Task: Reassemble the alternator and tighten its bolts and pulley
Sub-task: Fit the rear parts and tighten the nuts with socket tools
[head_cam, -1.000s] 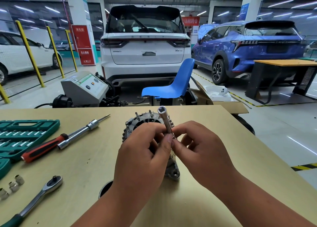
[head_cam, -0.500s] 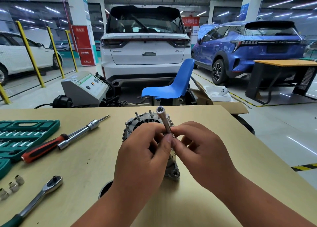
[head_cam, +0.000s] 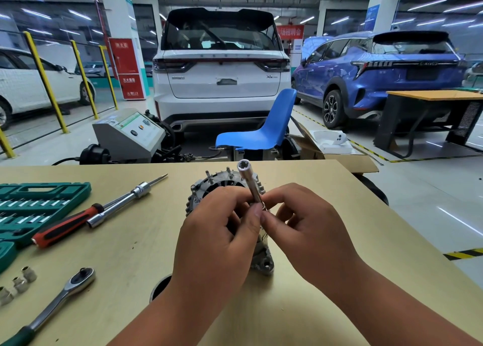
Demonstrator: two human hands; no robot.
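Garage table (head_cam: 125, 262): left hand (head_cam: 217, 243) and right hand (head_cam: 311, 230) are pinching a socket (head_cam: 247, 182), fingers curled, over the alternator (head_cam: 209, 187).

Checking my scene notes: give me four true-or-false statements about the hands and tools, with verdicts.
1. The left hand and right hand both pinch the long silver socket tool. True.
2. The chrome ratchet wrench is in the right hand. False: the ratchet wrench lies on the tan wooden table.
3. The red-handled screwdriver lies beside the green plastic tool case. True.
4. The grey metal alternator lies inside the tool case. False: the alternator stands on the table.
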